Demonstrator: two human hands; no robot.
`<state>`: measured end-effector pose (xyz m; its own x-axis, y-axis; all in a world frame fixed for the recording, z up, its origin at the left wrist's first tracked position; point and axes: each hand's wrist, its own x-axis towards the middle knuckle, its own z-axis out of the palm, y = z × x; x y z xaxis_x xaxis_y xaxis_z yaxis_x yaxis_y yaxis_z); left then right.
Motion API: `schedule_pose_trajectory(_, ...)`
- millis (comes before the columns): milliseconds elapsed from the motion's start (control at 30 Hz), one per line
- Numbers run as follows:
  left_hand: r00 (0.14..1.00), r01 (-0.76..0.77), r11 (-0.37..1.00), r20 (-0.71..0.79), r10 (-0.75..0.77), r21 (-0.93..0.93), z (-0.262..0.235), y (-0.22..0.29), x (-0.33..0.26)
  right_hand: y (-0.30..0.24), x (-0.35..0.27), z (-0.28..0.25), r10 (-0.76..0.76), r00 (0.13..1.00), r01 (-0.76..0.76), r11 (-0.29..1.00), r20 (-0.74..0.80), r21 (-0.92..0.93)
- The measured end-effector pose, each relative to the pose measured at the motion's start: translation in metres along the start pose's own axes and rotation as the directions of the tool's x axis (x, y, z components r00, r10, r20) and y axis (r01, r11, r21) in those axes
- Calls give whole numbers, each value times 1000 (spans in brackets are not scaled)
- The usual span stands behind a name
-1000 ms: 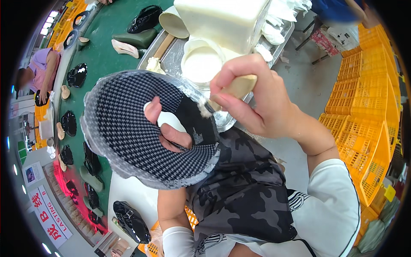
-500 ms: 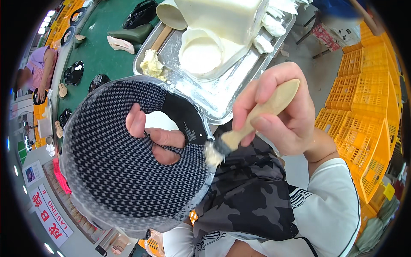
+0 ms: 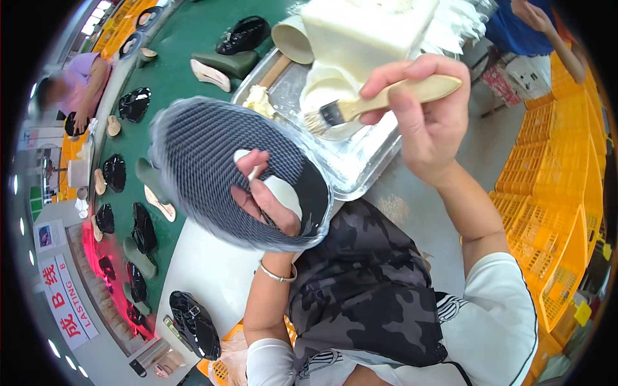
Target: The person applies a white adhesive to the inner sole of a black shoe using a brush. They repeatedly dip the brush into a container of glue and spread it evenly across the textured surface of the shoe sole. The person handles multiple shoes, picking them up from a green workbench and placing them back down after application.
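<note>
A shoe upper (image 3: 219, 151) with a black-and-white patterned lining is in my left hand (image 3: 275, 204), its inside facing up. Fingers and thumb come through its opening and pinch its edge. In my right hand (image 3: 434, 122) is a flat paintbrush (image 3: 357, 108) with a wooden handle, gripped between thumb and fingers. The brush's bristles, coated in something pale, are over the rim of a cup of white paste (image 3: 325, 87). This cup stands on a metal tray (image 3: 376, 151) beyond the upper.
A big cream-coloured container (image 3: 367, 32) and a lying beige cup (image 3: 293, 40) share the tray with a yellowish lump (image 3: 259, 101). Black shoes (image 3: 243, 35) and lasts sit along the green conveyor (image 3: 187, 38). Yellow crates (image 3: 541, 212) are stacked at right. Another person (image 3: 84, 87) works at far left.
My right hand has carried the brush from the upper's edge up to the cup. The upper has tilted and moved away from me, uncovering my left forearm and a black shoe nearby.
</note>
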<state>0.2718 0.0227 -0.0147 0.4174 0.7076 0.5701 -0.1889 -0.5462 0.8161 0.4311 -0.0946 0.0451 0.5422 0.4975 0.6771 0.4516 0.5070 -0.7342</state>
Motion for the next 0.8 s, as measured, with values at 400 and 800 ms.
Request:
schedule_pose_trajectory(400, 969, 195, 979, 143, -201, 53, -48, 9, -13, 20, 123, -8, 375, 871, -387, 922, 318, -27)
schedule_pose_trajectory(800, 829, -539, 679, 456, 324, 498, -42, 45, 7, 25, 112, -8, 283, 911, -266, 959, 300, -99)
